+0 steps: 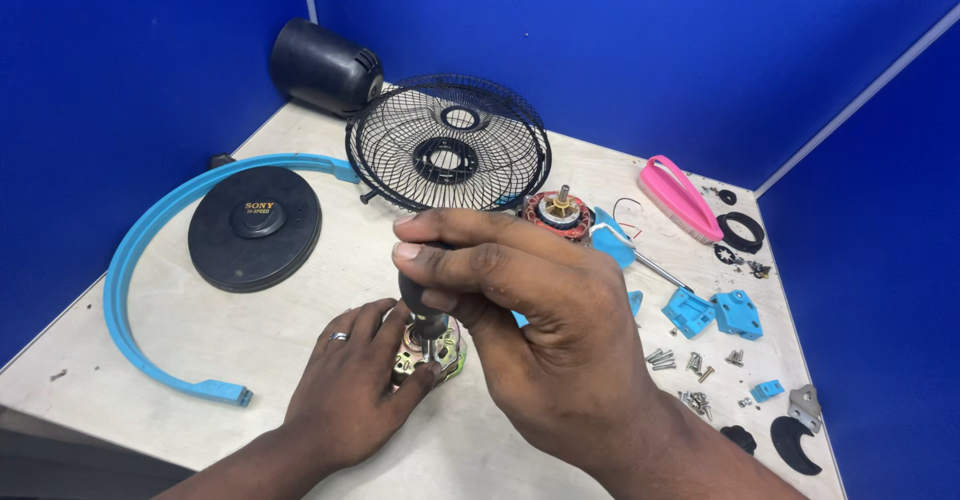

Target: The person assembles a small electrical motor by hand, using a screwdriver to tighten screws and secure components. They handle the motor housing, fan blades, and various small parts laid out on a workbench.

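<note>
Here, near centre of tabletop (300, 310) | left hand (350, 390) clamped on small motor (432, 348), bracing it | right hand (520, 300) closed around screwdriver (425, 305) handle, upright on motor | motor likely dense, rigid, slippery metal; grip its sides.

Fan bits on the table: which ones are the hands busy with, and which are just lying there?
In use:
right hand gripping the black screwdriver handle
left hand steadying the small metal motor part

Lying about:
black wire fan guard
blue curved band
black round disc
pink brush
loose screws
</note>
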